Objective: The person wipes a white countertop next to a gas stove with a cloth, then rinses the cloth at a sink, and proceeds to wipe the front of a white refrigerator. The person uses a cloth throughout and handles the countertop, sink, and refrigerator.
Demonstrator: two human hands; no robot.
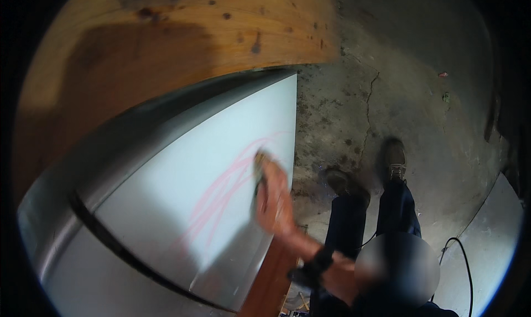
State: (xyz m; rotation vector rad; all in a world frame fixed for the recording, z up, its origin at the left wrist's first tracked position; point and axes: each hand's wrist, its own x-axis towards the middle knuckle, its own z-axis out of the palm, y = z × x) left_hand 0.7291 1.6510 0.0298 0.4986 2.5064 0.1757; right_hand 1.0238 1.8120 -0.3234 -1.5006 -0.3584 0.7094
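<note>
My right hand, blurred by motion, reaches across a smooth light-grey panel, which looks like sheet metal. Its fingers close around a small brownish object, too blurred to name, held at the panel's face. Curved pink streaks run over the panel beside and below the fingers. A black band crosses the panel at the lower left, near its rounded grey edge. A black wristband or watch sits on my right wrist. My left hand is out of view.
A stained wooden tabletop lies beyond the panel, and a reddish-brown wooden edge shows below it. Both my shoes stand on a cracked concrete floor. A black cable loops beside another grey sheet at right.
</note>
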